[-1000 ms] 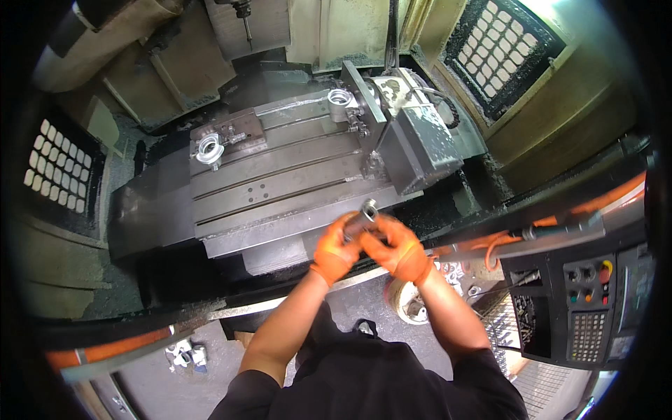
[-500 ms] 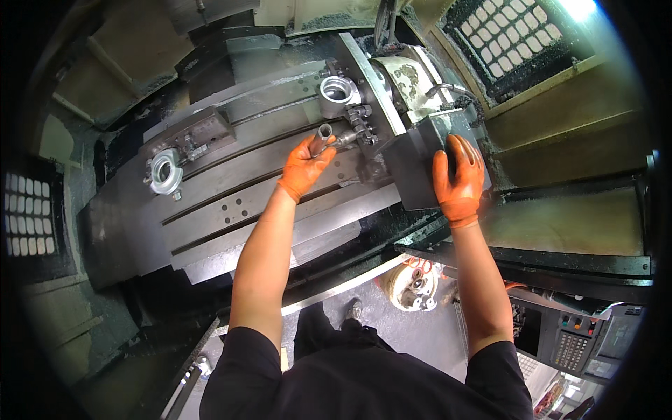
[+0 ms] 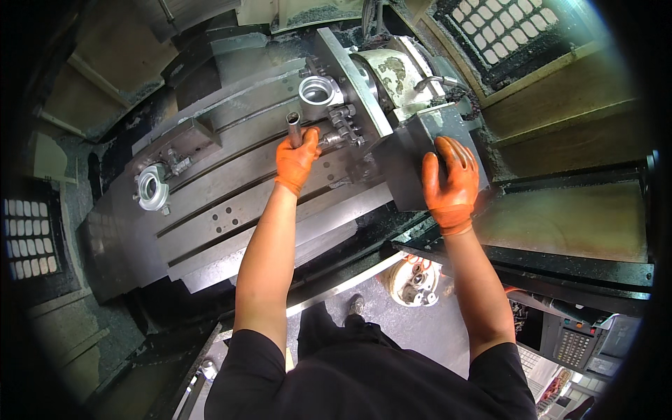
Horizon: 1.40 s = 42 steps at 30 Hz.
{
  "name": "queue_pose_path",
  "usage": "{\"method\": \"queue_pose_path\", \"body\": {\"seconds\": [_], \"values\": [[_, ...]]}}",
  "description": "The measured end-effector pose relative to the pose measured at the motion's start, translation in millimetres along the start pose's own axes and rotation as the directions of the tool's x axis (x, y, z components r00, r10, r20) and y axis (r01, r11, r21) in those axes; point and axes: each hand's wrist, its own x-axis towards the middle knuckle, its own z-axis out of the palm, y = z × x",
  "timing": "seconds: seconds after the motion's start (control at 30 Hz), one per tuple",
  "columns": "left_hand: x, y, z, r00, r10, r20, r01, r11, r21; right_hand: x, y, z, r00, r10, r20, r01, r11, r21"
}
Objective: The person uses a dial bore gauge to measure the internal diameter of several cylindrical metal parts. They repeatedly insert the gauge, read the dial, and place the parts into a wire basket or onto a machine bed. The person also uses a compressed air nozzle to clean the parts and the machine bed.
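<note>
My left hand [image 3: 297, 162], in an orange glove, is closed round an L-shaped tubular socket wrench [image 3: 294, 127]. One hollow end of the wrench points up above my fingers; its other arm reaches right toward a clamp bolt [image 3: 334, 138] on the fixture. Whether the socket sits fully on the bolt head I cannot tell. Just beyond is a silver ring-shaped metal part [image 3: 317, 92] fixed against an upright plate [image 3: 355, 80]. My right hand [image 3: 452, 180], also gloved in orange, lies on a dark grey box-shaped housing [image 3: 409, 164] with its fingers stretched out and nothing in them.
Under my hands runs a slotted machine table [image 3: 245, 199]. A second ring-shaped part [image 3: 150, 186] is held beside a block [image 3: 183, 145] at left. Behind the plate stands a worn rotary unit [image 3: 392, 73]. A bucket of metal parts [image 3: 414, 281] and a control panel [image 3: 575, 343] are near.
My left hand has turned the wrench slightly, its free end swinging up and away from me. My right hand stays on the housing. The whole view has shifted a little.
</note>
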Motion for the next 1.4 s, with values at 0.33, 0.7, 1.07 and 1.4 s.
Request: {"method": "queue_pose_path", "body": {"seconds": [0.33,0.7,1.07,1.4], "values": [[14,-53,-5,0.987,-0.040,-0.158,0.034,0.999,-0.038,2,-3,-3,0.998,0.064,0.018,-0.064,0.998,0.000],[4,-27,7,0.938,-0.167,-0.302,0.209,0.972,0.111,-3,0,1,0.999,0.016,-0.048,-0.017,1.000,-0.025],[-31,5,7,0.855,-0.511,-0.092,0.502,0.859,-0.101,-3,4,1,0.999,0.022,-0.026,-0.022,1.000,-0.004],[-41,-26,-51,0.967,0.226,0.119,-0.250,0.937,0.244,1,3,-6,0.996,0.083,0.018,-0.085,0.993,0.088]]}}
